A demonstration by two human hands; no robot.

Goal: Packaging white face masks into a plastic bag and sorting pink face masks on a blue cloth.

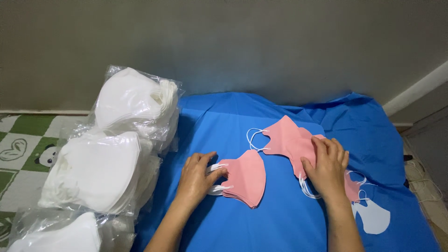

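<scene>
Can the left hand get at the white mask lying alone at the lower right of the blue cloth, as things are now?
Probably not directly. The left hand rests on the stacked pink masks, and the right hand and its forearm lie between it and the white mask. It would have to cross over that arm.
</scene>
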